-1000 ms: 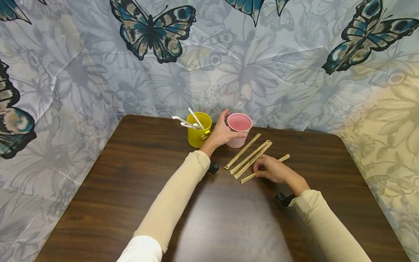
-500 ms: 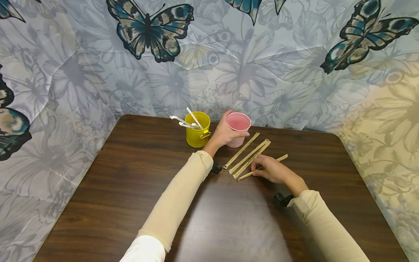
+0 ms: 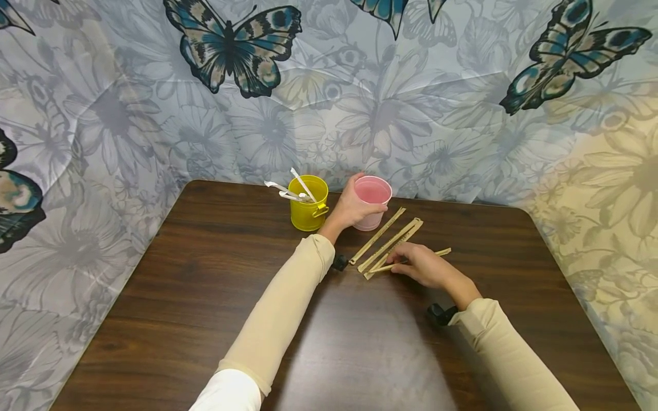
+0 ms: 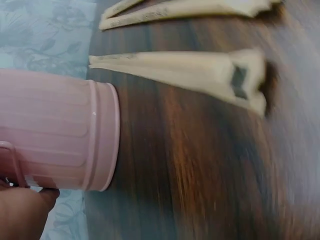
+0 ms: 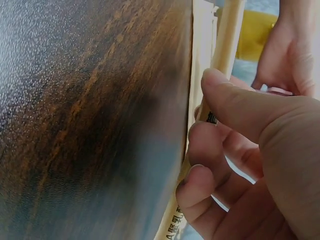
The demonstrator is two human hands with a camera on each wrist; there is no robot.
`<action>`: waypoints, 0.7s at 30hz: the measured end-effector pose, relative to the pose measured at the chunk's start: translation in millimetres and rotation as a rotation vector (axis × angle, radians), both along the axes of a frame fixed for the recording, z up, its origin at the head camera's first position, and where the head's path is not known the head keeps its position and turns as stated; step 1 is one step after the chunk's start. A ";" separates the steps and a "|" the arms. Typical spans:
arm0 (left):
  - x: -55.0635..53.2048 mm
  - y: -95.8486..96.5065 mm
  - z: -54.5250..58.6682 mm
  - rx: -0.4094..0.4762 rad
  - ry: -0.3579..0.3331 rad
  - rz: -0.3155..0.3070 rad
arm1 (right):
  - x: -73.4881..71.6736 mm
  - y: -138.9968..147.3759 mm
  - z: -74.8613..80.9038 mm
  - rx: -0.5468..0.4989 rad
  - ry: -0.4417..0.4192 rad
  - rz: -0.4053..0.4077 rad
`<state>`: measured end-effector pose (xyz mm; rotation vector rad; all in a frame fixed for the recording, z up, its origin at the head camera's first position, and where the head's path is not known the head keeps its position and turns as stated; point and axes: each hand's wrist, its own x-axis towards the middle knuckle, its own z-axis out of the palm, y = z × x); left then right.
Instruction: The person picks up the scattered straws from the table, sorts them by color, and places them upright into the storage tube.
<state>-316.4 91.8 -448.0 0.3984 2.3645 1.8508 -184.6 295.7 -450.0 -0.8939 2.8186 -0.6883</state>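
My left hand [image 3: 351, 208] grips the small pink bucket [image 3: 371, 190] at the back of the table, thumb across its near side. In the left wrist view the bucket's ribbed wall [image 4: 45, 127] shows, with fingertips at its handle. My right hand [image 3: 425, 266] pinches a paper-wrapped straw [image 5: 227, 45] between thumb and fingers. One end of this straw overlaps the nearest of three other wrapped straws [image 3: 377, 236], which lie slanted side by side in front of the pink bucket. Dark print shows on the wrappers in the right wrist view.
A yellow bucket [image 3: 304, 220] stands left of the pink one, with several slim white-wrapped items [image 3: 304, 187] leaning out of it. The brown wooden table [image 3: 216, 285] ends at a butterfly-printed cloth [image 3: 277, 125] just behind both buckets.
My right hand has picked up the straw and shifted slightly left, so the straw now crosses its neighbour. My left hand has closed in around the pink bucket.
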 end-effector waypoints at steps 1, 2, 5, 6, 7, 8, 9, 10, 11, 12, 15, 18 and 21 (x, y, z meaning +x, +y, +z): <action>-0.5 0.0 -0.1 0.005 0.001 -0.003 | 0.1 -0.1 0.5 0.000 0.012 0.009; -0.8 0.2 -0.3 0.005 0.000 -0.005 | 0.3 -0.4 1.3 0.002 0.021 0.016; -1.2 0.2 -0.5 0.015 -0.009 -0.007 | -0.1 -0.7 4.4 0.010 0.022 0.010; -1.5 0.0 -0.6 0.013 -0.010 -0.008 | -0.1 -0.6 5.9 0.013 0.017 0.002; -1.7 -0.5 -0.3 0.007 -0.010 -0.006 | -0.3 -0.5 7.9 0.016 0.009 -0.005; -1.7 -0.9 0.0 0.004 -0.009 -0.004 | -0.5 -0.3 10.4 0.018 0.002 -0.015; -1.8 -1.5 0.4 -0.003 -0.007 -0.003 | -0.7 0.1 12.8 0.016 -0.009 -0.025; -2.1 -1.7 0.5 -0.012 -0.004 -0.003 | -0.7 0.9 15.5 0.012 -0.018 -0.036; -2.3 -2.0 0.7 -0.022 -0.001 -0.003 | -0.5 1.7 18.7 0.004 -0.026 -0.044; -2.5 -2.1 0.9 -0.029 0.005 -0.003 | -0.4 2.8 21.8 -0.004 -0.031 -0.054; -3.2 -2.3 1.6 -0.050 0.024 -0.001 | -0.1 4.8 33.0 -0.044 -0.036 -0.088; -3.5 -2.1 2.4 -0.057 0.034 0.000 | 0.7 4.3 47.8 -0.094 -0.016 -0.107; -3.4 -2.0 3.7 -0.040 0.029 0.001 | 1.5 0.0 65.8 -0.159 0.000 -0.103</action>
